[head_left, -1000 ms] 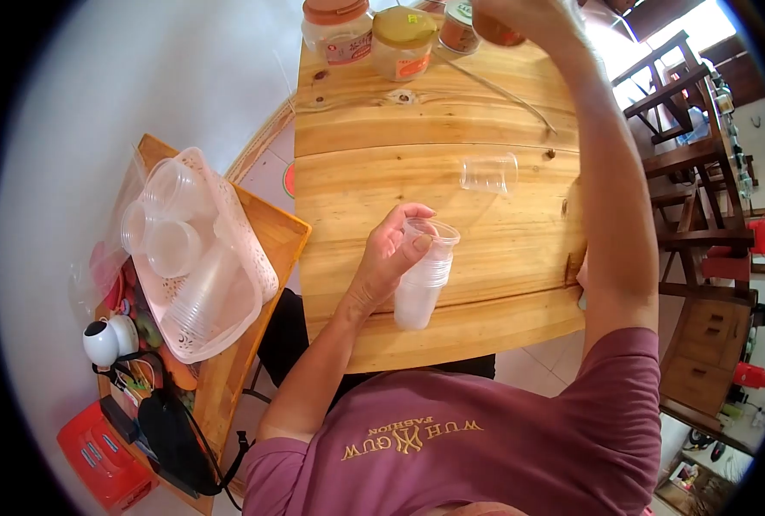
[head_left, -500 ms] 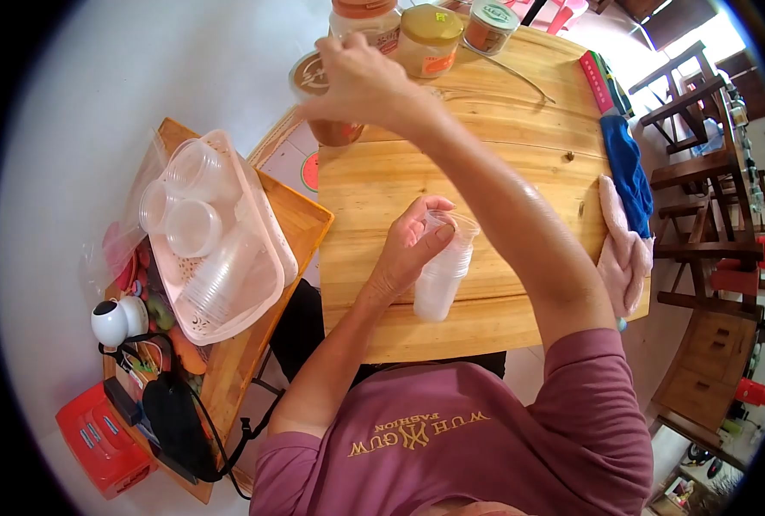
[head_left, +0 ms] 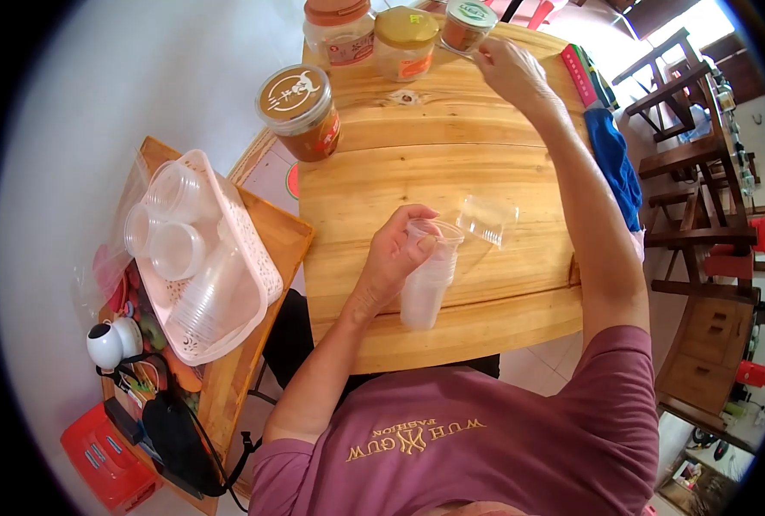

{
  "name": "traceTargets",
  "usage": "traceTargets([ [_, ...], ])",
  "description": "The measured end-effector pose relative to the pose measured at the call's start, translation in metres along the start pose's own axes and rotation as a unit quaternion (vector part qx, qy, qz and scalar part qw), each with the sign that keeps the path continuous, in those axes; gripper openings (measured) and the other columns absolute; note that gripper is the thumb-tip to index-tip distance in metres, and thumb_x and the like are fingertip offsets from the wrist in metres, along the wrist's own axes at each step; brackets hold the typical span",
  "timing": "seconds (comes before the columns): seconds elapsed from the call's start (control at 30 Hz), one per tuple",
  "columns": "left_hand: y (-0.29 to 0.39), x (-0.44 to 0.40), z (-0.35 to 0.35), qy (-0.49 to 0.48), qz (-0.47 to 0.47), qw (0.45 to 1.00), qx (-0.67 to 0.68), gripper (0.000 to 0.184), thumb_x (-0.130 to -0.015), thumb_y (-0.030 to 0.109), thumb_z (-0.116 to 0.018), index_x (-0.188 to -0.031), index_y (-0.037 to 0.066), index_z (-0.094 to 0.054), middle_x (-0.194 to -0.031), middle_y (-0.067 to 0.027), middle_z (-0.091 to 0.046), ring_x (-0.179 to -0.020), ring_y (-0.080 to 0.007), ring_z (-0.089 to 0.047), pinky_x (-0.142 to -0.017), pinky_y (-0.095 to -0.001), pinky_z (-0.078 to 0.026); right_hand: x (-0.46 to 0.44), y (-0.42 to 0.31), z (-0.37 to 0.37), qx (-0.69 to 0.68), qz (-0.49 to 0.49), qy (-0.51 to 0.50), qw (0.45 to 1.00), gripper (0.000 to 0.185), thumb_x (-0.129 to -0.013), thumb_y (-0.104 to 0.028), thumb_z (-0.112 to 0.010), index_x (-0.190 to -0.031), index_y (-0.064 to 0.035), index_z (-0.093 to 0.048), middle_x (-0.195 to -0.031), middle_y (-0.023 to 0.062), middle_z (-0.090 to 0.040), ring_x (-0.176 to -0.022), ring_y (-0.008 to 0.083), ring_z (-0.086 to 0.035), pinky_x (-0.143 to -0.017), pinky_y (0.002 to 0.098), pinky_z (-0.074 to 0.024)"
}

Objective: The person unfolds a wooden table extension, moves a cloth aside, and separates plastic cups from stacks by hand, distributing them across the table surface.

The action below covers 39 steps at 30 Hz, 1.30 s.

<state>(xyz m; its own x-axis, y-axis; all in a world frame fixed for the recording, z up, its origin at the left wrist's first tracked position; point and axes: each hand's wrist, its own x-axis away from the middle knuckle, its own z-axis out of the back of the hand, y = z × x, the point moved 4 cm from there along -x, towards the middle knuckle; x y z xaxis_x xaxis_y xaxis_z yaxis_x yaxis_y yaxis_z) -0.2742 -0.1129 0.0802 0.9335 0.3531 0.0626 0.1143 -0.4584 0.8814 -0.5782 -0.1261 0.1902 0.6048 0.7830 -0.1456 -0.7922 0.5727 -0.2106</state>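
Note:
My left hand (head_left: 400, 251) is closed around the rim of a stack of clear plastic cups (head_left: 427, 292), held upright over the near part of the wooden table. My right hand (head_left: 513, 77) is at the far side of the table, fingertips pressed together beside a small clear jar with a pale green-and-white lid (head_left: 468, 26). What they pinch is hard to see; part of a thin stick (head_left: 458, 53) shows beside them. A clear, ribbed plastic piece (head_left: 488, 220) lies on the table (head_left: 451, 172) right of the cups.
A brown-lidded tub (head_left: 298, 112), an orange-lidded jar (head_left: 339, 34) and a yellow-lidded jar (head_left: 405, 43) line the table's far left. A pink basket (head_left: 258, 271) with plastic containers sits on a side table at left. A blue cloth (head_left: 613, 163) hangs along the right edge.
My right hand has moved from above the brown-lidded tub rightward to the small clear jar. The ribbed plastic piece now shows. My left hand keeps hold of the cups.

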Motion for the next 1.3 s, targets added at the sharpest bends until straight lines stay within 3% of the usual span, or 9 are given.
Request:
traceTargets([
  [0.2,0.009,0.004,-0.006,0.027,0.018,0.999,-0.01,0.07,-0.084,0.049,-0.073,-0.129,0.0,-0.05,-0.101,-0.0069,-0.063,-0.094,-0.0143,-0.062,-0.083,-0.0283,-0.051,-0.006,0.089,-0.029,0.079,-0.156,-0.074,0.982,0.034,-0.094,-0.035,-0.059,-0.118,-0.0118,-0.064,-0.128,0.0202,-0.057,-0.117,0.0384,-0.059,-0.094,0.0497,-0.0477],
  [0.47,0.011,0.005,-0.009,0.031,0.038,0.999,0.015,0.075,-0.082,0.05,-0.074,-0.13,-0.001,-0.047,-0.103,-0.0095,-0.064,-0.091,-0.0163,-0.065,-0.08,-0.0293,-0.054,-0.002,0.091,-0.057,0.042,-0.124,-0.091,0.987,0.029,-0.091,-0.025,-0.057,-0.111,-0.0055,-0.066,-0.122,0.0221,-0.063,-0.115,0.0384,-0.061,-0.095,0.0488,-0.0494],
  [0.53,0.012,0.004,-0.009,0.035,0.038,0.999,0.008,0.078,-0.081,0.052,-0.074,-0.13,-0.001,-0.047,-0.103,-0.0097,-0.064,-0.091,-0.0158,-0.064,-0.079,-0.029,-0.054,0.001,0.09,-0.045,0.014,-0.159,0.014,0.987,0.027,-0.091,-0.019,-0.055,-0.11,-0.0037,-0.066,-0.119,0.022,-0.064,-0.115,0.0374,-0.061,-0.094,0.0478,-0.0497],
  [0.63,0.012,0.004,-0.009,0.021,0.026,0.999,0.038,0.075,-0.084,0.048,-0.076,-0.131,-0.002,-0.045,-0.101,-0.0089,-0.063,-0.09,-0.0159,-0.063,-0.078,-0.0291,-0.054,0.005,0.098,-0.04,0.043,-0.187,0.03,0.981,0.026,-0.089,-0.012,-0.053,-0.107,-0.0015,-0.067,-0.114,0.0223,-0.067,-0.112,0.0371,-0.063,-0.092,0.0467,-0.0507],
  [0.7,0.012,0.004,-0.01,0.02,0.029,0.999,0.038,0.076,-0.083,0.049,-0.076,-0.131,-0.002,-0.045,-0.101,-0.0089,-0.063,-0.09,-0.0158,-0.063,-0.078,-0.029,-0.053,0.0,0.102,-0.038,0.046,-0.191,-0.033,0.98,0.025,-0.088,-0.011,-0.053,-0.106,-0.0008,-0.068,-0.112,0.0225,-0.068,-0.11,0.0372,-0.064,-0.091,0.0466,-0.0511],
  [0.77,0.012,0.003,-0.01,0.022,0.033,0.998,0.038,0.077,-0.082,0.05,-0.077,-0.13,-0.001,-0.046,-0.101,-0.009,-0.063,-0.09,-0.0157,-0.063,-0.078,-0.029,-0.053,-0.001,0.101,-0.041,0.049,-0.168,-0.112,0.978,0.026,-0.086,-0.01,-0.053,-0.103,0.0001,-0.07,-0.112,0.0234,-0.068,-0.109,0.0379,-0.065,-0.088,0.0462,-0.052],
  [1.1,0.006,0.0,-0.004,0.04,0.032,0.999,0.006,0.082,-0.079,0.057,-0.076,-0.13,-0.001,-0.047,-0.104,-0.0105,-0.064,-0.089,-0.016,-0.064,-0.075,-0.0292,-0.056,-0.006,0.081,-0.056,-0.04,-0.069,-0.086,0.993,0.026,-0.089,-0.02,-0.054,-0.099,0.0001,-0.067,-0.106,0.0223,-0.068,-0.103,0.0404,-0.064,-0.086,0.0491,-0.0506],
  [1.2,0.004,0.002,-0.003,0.042,0.028,0.999,0.004,0.083,-0.079,0.057,-0.076,-0.13,-0.001,-0.046,-0.105,-0.0108,-0.064,-0.09,-0.0164,-0.065,-0.075,-0.0296,-0.056,0.004,0.075,-0.045,-0.08,-0.011,-0.078,0.994,0.031,-0.091,-0.033,-0.057,-0.097,-0.0042,-0.067,-0.09,0.0177,-0.069,-0.089,0.037,-0.066,-0.076,0.0458,-0.0511],
  [1.3,0.008,0.001,-0.006,0.048,0.029,0.998,0.001,0.085,-0.079,0.058,-0.075,-0.132,-0.001,-0.045,-0.107,-0.0108,-0.064,-0.091,-0.0167,-0.065,-0.076,-0.0298,-0.056,0.045,0.056,-0.023,-0.147,0.006,-0.076,0.986,0.031,-0.092,-0.03,-0.061,-0.104,-0.0025,-0.066,-0.08,0.0128,-0.067,-0.072,0.0254,-0.064,-0.065,0.0386,-0.0487],
])
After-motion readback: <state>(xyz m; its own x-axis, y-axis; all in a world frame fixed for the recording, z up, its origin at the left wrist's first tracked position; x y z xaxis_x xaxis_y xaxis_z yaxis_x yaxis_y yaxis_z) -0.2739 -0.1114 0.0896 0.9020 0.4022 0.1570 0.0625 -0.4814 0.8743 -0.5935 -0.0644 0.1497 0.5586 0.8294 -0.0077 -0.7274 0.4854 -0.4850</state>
